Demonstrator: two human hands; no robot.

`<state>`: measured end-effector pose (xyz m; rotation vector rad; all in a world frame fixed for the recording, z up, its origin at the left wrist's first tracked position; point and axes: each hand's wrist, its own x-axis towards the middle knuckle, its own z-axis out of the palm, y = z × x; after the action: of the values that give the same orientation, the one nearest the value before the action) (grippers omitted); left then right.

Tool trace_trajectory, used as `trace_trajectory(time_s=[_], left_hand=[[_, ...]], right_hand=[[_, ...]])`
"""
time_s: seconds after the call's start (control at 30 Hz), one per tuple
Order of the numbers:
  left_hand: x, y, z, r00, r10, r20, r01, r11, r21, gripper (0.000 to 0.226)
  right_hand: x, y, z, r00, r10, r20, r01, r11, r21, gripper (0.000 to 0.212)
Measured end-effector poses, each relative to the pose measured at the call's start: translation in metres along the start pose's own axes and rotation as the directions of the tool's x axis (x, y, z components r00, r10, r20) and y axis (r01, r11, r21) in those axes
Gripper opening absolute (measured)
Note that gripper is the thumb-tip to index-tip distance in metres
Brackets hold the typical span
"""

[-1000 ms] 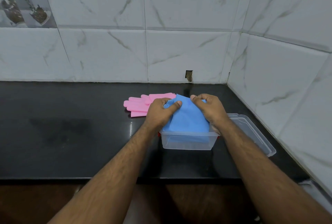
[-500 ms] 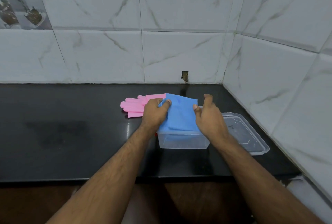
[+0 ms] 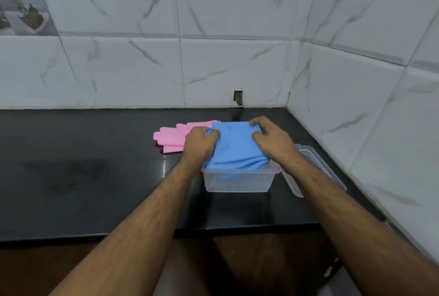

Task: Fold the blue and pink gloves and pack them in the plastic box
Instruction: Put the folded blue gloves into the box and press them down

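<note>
A clear plastic box (image 3: 238,180) stands on the black counter (image 3: 83,172) toward the right corner of the tiled walls. The blue gloves (image 3: 235,147), folded into one flat wad, sit partly inside it: the near edge dips below the rim and shows through the clear front wall, while the far part rises out above the rim and leans toward 12 o'clock. How much of the box floor is covered cannot be told through the hazy plastic.

The left hand (image 3: 199,143) grips the blue wad at its 9 o'clock edge, fingers curled over a bunched corner. The right hand (image 3: 270,140) holds the 3 o'clock side, thumb on top of the fabric and fingers bent round the far corner. Both forearms reach in from 6 o'clock.

The pink gloves (image 3: 174,137) lie flat on the counter at about 10 o'clock from the box, fingers pointing to 9 o'clock; their cuff end is hidden behind the left hand and the blue wad. The clear lid (image 3: 316,165) lies on the counter just beside the box at 3 o'clock, partly covered by the right forearm. A small dark notch (image 3: 238,97) is cut in the back wall tile at 12 o'clock, just above the counter.
</note>
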<state>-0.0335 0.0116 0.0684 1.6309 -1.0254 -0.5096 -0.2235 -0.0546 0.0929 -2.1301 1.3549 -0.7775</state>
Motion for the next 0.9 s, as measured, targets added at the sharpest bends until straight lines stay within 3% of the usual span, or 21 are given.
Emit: trace_trajectory(time_s=[0.13,0.27,0.4,0.53,0.63,0.77,0.9], left_hand=[[0.002,0.004,0.007,0.998,0.062,0.023,-0.066,0.968,0.242,0.042],[0.007,0.005,0.007,0.994,0.052,0.093,-0.082,0.932,0.353,0.040],[0.012,0.014,0.003,0.977,-0.066,0.204,-0.015,0.928,0.372,0.034],[0.017,0.033,-0.004,0.904,-0.292,0.313,0.162,0.910,0.381,0.022],[0.018,0.042,-0.009,0.836,-0.416,0.359,0.254,0.872,0.417,0.028],[0.014,0.049,-0.012,0.786,-0.473,0.397,0.313,0.860,0.404,0.026],[0.004,0.048,-0.003,0.866,-0.370,0.336,0.156,0.839,0.522,0.016]], right_hand=[[-0.005,0.013,0.003,0.999,0.033,-0.006,-0.033,0.995,-0.091,0.025],[-0.011,0.008,0.003,0.996,0.067,-0.051,-0.072,0.993,-0.090,0.031],[-0.014,-0.002,-0.016,0.984,0.121,0.135,-0.092,0.975,-0.204,0.042],[-0.015,-0.008,-0.038,0.933,0.126,0.338,0.025,0.912,-0.410,0.041],[-0.015,-0.009,-0.046,0.897,0.144,0.418,0.017,0.933,-0.358,0.050],[-0.016,-0.001,-0.053,0.858,0.108,0.503,0.002,0.977,-0.213,0.051],[-0.019,0.002,-0.049,0.851,0.042,0.523,0.084,0.973,-0.214,0.046]])
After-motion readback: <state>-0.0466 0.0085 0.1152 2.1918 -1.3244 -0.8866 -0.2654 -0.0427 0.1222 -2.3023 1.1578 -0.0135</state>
